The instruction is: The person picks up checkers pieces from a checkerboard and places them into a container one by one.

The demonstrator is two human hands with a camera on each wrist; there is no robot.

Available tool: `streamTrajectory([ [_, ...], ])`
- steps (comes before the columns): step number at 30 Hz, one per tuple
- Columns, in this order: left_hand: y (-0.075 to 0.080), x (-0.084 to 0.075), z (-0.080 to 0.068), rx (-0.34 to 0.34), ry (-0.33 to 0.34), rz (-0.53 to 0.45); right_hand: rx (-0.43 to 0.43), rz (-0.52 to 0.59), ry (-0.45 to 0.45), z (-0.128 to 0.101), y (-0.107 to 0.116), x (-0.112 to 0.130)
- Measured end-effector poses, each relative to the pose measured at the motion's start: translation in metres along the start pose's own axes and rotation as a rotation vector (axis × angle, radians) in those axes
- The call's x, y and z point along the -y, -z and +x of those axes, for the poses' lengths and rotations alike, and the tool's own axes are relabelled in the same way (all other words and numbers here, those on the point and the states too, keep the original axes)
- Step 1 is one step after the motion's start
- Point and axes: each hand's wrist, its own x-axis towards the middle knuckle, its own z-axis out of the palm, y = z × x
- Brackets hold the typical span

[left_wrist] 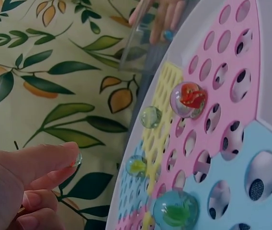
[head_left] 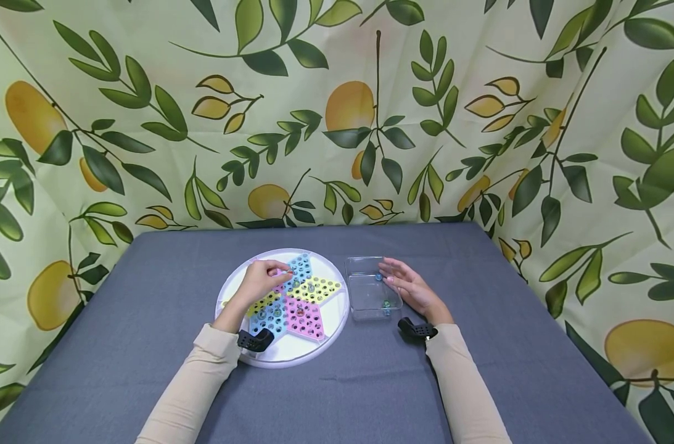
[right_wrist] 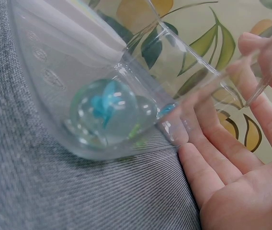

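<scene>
My left hand (head_left: pixel 263 280) is above the round white Chinese checkers board (head_left: pixel 337 320), pinching a small clear marble (left_wrist: pixel 78 159) between thumb and index finger. In the left wrist view, a red-swirled marble (left_wrist: pixel 188 99), a pale marble (left_wrist: pixel 151 117) and green-swirled marbles (left_wrist: pixel 176 211) sit in the board's holes. My right hand (head_left: pixel 414 290) is at the right wall of a clear plastic box (head_left: pixel 364 313), its fingers loosely extended against the side. Inside that box lie a blue-swirled marble (right_wrist: pixel 105 112) and others; the right wrist view partly hides them behind one another.
The board's star has pink, yellow and blue perforated sections. Box and board stand side by side on a grey-blue cloth-covered table (head_left: pixel 337 407). A leaf-and-fruit patterned curtain (head_left: pixel 292 154) hangs behind and along the sides.
</scene>
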Motion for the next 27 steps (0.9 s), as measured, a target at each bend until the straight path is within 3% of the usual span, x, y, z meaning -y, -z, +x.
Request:
streamTrajectory([
  [16,-0.005,-0.009,-0.002,0.02,-0.031,-0.046,0.005,0.011,0.014,0.0,0.0,-0.001],
  [27,-0.013,-0.017,-0.004,0.034,-0.044,-0.009,0.001,0.012,0.01,0.0,-0.001,0.0],
])
